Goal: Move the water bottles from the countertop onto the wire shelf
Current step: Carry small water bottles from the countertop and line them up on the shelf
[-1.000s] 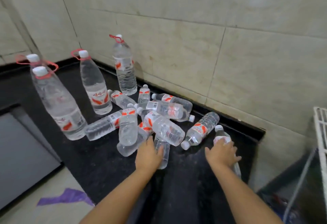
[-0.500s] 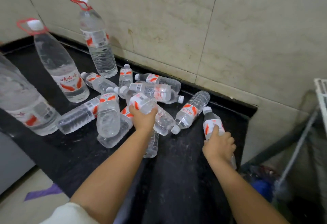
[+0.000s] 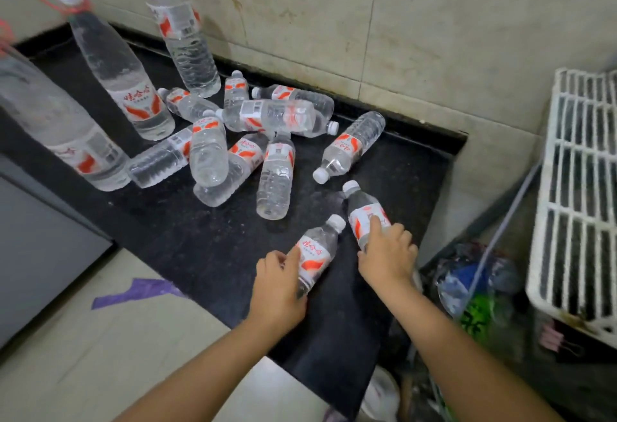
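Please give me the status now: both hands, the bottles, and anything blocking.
Left hand grips one small bottle; right hand grips another bottle. Both bottles low over the countertop. Wire shelf at right, nothing in the way.

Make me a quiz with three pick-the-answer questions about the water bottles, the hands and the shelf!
1. Where is the white wire shelf?
A. right of the black countertop
B. left of it
C. on top of it

2. What colour are the small bottles' caps?
A. blue
B. white
C. green

3. What is the left hand doing?
A. resting flat on the counter
B. hanging free, holding nothing
C. holding a small water bottle

Answers:
1 A, the shelf stands at the picture's right edge, past the counter's end.
2 B, the caps seen on the lying small bottles are white.
3 C, its fingers curl round that bottle, while the right hand grips another small bottle.
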A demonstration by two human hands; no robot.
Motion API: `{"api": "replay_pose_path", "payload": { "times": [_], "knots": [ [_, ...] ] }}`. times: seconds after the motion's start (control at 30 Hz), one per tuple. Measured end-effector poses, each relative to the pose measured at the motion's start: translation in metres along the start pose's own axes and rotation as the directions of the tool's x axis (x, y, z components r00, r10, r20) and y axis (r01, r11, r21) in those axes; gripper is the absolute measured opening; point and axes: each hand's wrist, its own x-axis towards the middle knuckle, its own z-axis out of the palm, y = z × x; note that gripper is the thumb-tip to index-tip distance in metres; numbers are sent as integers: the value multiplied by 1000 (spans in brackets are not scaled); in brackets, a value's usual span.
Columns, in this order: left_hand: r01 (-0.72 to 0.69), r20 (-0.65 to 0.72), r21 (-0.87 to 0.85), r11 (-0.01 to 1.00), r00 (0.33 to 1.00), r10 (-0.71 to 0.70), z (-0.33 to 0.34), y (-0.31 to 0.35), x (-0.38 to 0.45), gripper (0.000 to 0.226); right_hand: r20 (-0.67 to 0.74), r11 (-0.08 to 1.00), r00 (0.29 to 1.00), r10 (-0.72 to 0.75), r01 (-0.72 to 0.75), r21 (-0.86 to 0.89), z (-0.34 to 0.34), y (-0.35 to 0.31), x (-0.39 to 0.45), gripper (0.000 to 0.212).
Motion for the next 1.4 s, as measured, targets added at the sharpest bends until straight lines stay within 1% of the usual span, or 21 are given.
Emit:
{"api": "replay_pose_path", "payload": {
  "times": [0.07, 0.13, 0.2, 0.23, 0.3, 0.37, 0.43, 0.5, 0.53, 0.57, 0.6, 0.67, 0.73, 0.83, 0.93, 1.0, 1.13, 1.23, 1.33, 1.4],
  "knots": [
    [65, 11, 63, 996, 998, -66, 4, -3, -14, 66, 24, 1000, 1000, -10, 10, 4, 2, 7, -17, 69],
    [131, 73, 112, 985, 987, -140, 3, -7, -19, 77, 59, 1000, 998, -12, 12, 1, 3, 12, -33, 71],
    [219, 125, 80, 972, 966, -228, 1, -8, -14, 86, 67, 1000, 998, -9, 9, -4, 7, 15, -41, 74],
    [252, 143, 56, 966, 956, -257, -2, -7, -6, 85, 82, 1000, 997, 11, -12, 11, 6, 15, -39, 77],
    [272, 143, 39, 962, 951, -274, -2, -3, 8, 75, 129, 995, 989, 67, -76, 67, 4, 14, -32, 87],
    [281, 116, 34, 959, 952, -283, 3, 4, 8, 69, 161, 983, 981, 111, -132, 130, 6, 16, -31, 91],
    [278, 73, 42, 960, 957, -280, 8, 5, 3, 68, 139, 972, 981, 131, -155, 178, 6, 18, -32, 85],
    [259, 46, 100, 961, 963, -264, 8, 6, 3, 66, 107, 979, 985, 134, -148, 139, 5, 14, -28, 77],
    [269, 37, 95, 959, 961, -273, 11, 8, 0, 65, 100, 979, 985, 143, -156, 134, 6, 13, -28, 74],
    [235, -68, 91, 968, 971, -229, -5, 11, -7, 63, -11, 980, 994, 108, -104, 172, -10, 9, -35, 71],
    [194, -144, 90, 977, 973, -180, -28, 15, -11, 62, -87, 978, 994, 73, -55, 199, -31, 3, -41, 68],
    [187, -143, 13, 982, 973, -183, -31, 12, -2, 61, -93, 979, 995, 32, -13, 205, -33, -1, -34, 66],
    [199, -133, -65, 978, 969, -206, -32, 6, -2, 60, -70, 975, 997, 22, -5, 223, -30, -1, -35, 67],
    [224, -196, -153, 963, 948, -252, -29, 1, -7, 60, -57, 955, 997, 42, -24, 294, -24, -2, -43, 70],
    [251, -240, -183, 951, 926, -290, -37, -6, -9, 61, -69, 942, 997, 19, 5, 334, -28, -11, -45, 74],
    [251, -277, -190, 949, 914, -298, -47, -7, -8, 60, -98, 939, 995, -18, 51, 341, -40, -20, -45, 76],
    [150, -443, -208, 967, 866, -230, -93, 19, -8, 63, -254, 884, 961, -110, 211, 416, -103, -33, -47, 78],
    [24, -588, -217, 976, 795, -150, -130, 53, -8, 59, -395, 820, 908, -139, 329, 469, -164, -30, -55, 73],
    [-124, -685, -232, 965, 725, -72, -161, 98, -6, 51, -537, 772, 837, -103, 408, 488, -225, -7, -66, 68],
    [-214, -731, -212, 954, 682, -10, -177, 134, -3, 56, -622, 746, 782, -44, 439, 500, -262, 21, -75, 70]
  ]
}}
